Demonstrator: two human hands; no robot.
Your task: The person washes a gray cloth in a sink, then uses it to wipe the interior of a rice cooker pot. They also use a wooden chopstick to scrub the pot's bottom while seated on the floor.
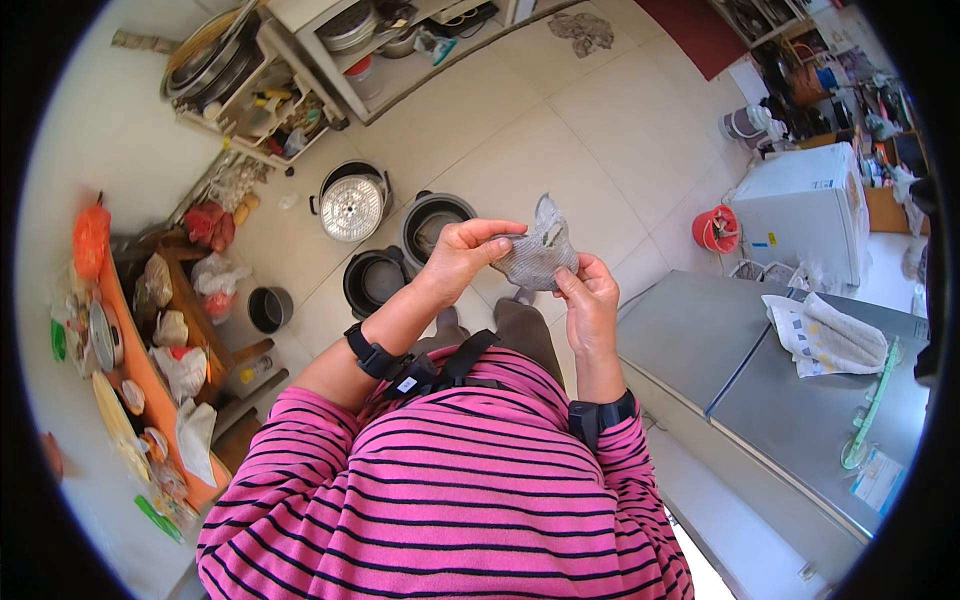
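A crumpled grey cloth (534, 259) with a fine mesh-like texture is stretched between my two hands, in front of my body. My left hand (469, 255) pinches its left edge between thumb and fingers. At its lower right edge, my right hand (589, 296) grips it with thumb and fingertips. One corner of the cloth sticks up, with a dark mark near it. Beyond my left hand, on the tiled floor, stand a black pot (373, 279), a grey round pot (465, 206) and a pot topped with a perforated metal steamer plate (351, 208).
A small dark pot (271, 309) stands on the floor at left, near an orange shelf (139, 360) crowded with dishes and bags. To the right is a grey-topped chest (675, 322) bearing a white towel (832, 337). A red bucket (703, 231) stands beside a white cabinet (795, 191).
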